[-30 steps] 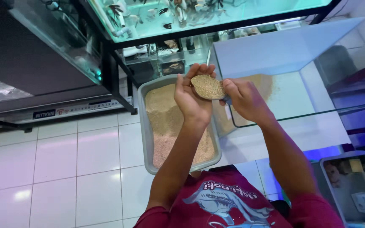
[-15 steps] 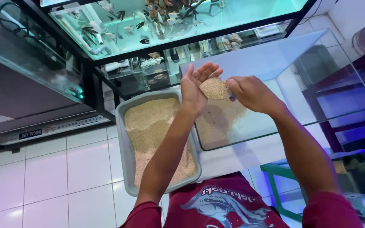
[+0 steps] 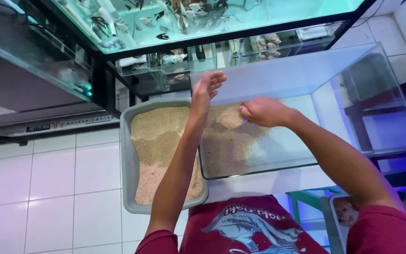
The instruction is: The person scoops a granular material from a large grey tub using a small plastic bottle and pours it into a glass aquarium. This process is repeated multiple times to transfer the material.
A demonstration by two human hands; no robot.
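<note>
While the right hand works low in the tank, these lines tell how things stand:

Right hand: right hand (image 3: 264,112) is curled shut inside the empty glass tank (image 3: 353,84), its grip closed around a small scoop whose pale edge just shows at the fingers; it tips onto the sand mound (image 3: 229,117).

Left hand: left hand (image 3: 206,89) is raised above the tank's near-left corner, fingers spread and open, holding nothing.

Sand in tank: sand layer (image 3: 226,150) covers the left part of the tank floor; the right part is bare glass.

Sand supply: grey tray (image 3: 127,155) sits on the white tiled floor (image 3: 38,188), touching the tank's left side, and is filled with the same beige grains.

Doing it well: I judge it best to pour low and slowly, close to the glass floor, then spread toward the bare right side so the bed lies even.

Look of the sand: fine, dry, tan, heaped unevenly with soft ridges.

Surroundings: a lit aquarium (image 3: 175,19) with dark fish stands above.
</note>
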